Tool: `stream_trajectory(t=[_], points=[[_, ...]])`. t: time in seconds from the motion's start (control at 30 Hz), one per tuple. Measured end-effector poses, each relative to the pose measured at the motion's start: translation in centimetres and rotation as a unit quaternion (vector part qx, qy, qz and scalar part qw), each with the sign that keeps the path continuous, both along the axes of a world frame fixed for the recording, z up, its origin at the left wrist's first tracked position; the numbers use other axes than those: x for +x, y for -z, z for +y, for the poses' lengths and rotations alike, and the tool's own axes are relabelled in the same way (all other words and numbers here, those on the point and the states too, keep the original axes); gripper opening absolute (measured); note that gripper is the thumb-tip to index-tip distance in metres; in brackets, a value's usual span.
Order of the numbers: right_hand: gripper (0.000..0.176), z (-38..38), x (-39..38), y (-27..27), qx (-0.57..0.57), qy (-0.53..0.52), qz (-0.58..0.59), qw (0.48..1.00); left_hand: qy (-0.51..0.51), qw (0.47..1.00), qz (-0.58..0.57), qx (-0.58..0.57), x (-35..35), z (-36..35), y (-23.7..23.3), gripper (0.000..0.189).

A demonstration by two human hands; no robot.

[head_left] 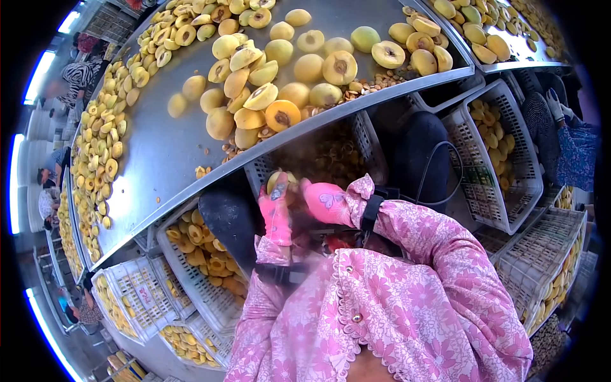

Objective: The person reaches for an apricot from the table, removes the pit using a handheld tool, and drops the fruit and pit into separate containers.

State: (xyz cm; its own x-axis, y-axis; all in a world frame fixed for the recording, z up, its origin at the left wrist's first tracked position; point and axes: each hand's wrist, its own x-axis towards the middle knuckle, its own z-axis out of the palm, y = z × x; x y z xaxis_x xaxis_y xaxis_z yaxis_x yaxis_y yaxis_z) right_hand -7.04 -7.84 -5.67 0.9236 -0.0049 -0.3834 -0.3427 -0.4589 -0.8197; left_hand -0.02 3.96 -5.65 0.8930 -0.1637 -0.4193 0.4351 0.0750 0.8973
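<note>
My left hand [276, 213], in a pink glove, is closed round a yellow peach [284, 179], whose edge shows above the fingers. Just to its right is my right hand [328, 202], also gloved in pink, with its fingers curled in. Whatever that hand holds, if anything, is hidden. Both hands are over my lap, below the metal table's edge. Beneath and beyond them stands a crate [372, 149] with brown peach pits [337, 159] in it. Whole and halved peaches [280, 114] lie heaped on the table in front of me.
The metal table [162, 137] has a raised rim, with more peach halves [111, 146] along its far side. Crates of peach halves stand at my left [175, 239] and right [531, 169]. A co-worker's sleeve [578, 153] shows at far right; other people are at far left.
</note>
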Motion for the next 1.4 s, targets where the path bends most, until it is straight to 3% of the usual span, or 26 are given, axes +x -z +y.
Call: stream_trajectory(t=[0.07, 0.17, 0.27, 0.4, 0.47, 0.57, 0.67, 0.77, 0.87, 0.97, 1.07, 1.17, 1.27, 1.4], points=[[0.040, 0.0, -0.1, 1.3, 0.065, 0.016, -0.011, 0.998, 0.002, 1.000, -0.006, -0.016, -0.2, -0.1, 0.1, 0.034], [0.044, 0.8, 0.4, 1.3, 0.004, -0.013, -0.001, 1.000, -0.008, 0.999, -0.029, 0.030, -0.1, -0.1, 0.3, 0.032], [0.047, 1.1, 0.4, 2.4, 0.059, 0.008, 0.019, 0.998, -0.018, 0.999, -0.019, 0.031, -0.3, -0.1, 0.1, 0.031], [0.051, 0.9, -0.3, 3.5, 0.056, 0.020, -0.023, 0.998, -0.042, 0.998, 0.017, -0.037, -0.2, 0.1, 1.2, 0.029], [0.053, 0.7, 0.0, 2.1, 0.074, 0.045, 0.051, 0.995, -0.045, 0.996, 0.037, -0.071, 0.3, 0.6, 2.0, 0.028], [0.052, 1.1, 0.0, 3.2, 0.090, 0.060, 0.073, 0.991, -0.039, 0.998, 0.006, -0.056, 0.0, 0.6, 1.6, 0.029], [0.051, 1.5, -0.2, 3.8, 0.072, 0.083, -0.027, 0.994, -0.045, 0.999, -0.013, -0.024, -0.3, 0.1, 1.2, 0.031], [0.050, 2.1, 0.3, 4.7, 0.055, 0.050, -0.022, 0.997, -0.068, 0.997, -0.033, -0.008, 0.1, 0.4, 2.9, 0.032], [0.048, 2.5, 0.3, 2.1, 0.032, 0.031, 0.001, 0.999, -0.085, 0.996, -0.024, 0.000, 0.0, 0.6, 2.7, 0.033], [0.047, 2.9, 0.1, 4.4, 0.044, 0.033, -0.026, 0.998, -0.098, 0.995, 0.009, -0.029, -0.8, 0.3, 1.0, 0.032], [0.048, 2.4, 0.5, 2.7, 0.001, 0.029, 0.000, 1.000, -0.108, 0.994, -0.003, -0.017, -0.3, 0.8, 2.4, 0.030], [0.050, 3.4, 0.5, 3.2, 0.031, 0.052, -0.016, 0.998, -0.118, 0.993, 0.002, -0.026, -0.1, 0.9, 2.4, 0.028], [0.051, 3.5, 0.4, 3.0, -0.012, -0.007, -0.032, 0.999, -0.125, 0.991, 0.016, -0.037, -0.6, 0.7, 1.5, 0.034], [0.048, 3.0, 0.7, 1.8, -0.051, 0.020, -0.020, 0.998, -0.130, 0.991, -0.043, -0.007, -0.2, 0.8, 2.6, 0.033]])
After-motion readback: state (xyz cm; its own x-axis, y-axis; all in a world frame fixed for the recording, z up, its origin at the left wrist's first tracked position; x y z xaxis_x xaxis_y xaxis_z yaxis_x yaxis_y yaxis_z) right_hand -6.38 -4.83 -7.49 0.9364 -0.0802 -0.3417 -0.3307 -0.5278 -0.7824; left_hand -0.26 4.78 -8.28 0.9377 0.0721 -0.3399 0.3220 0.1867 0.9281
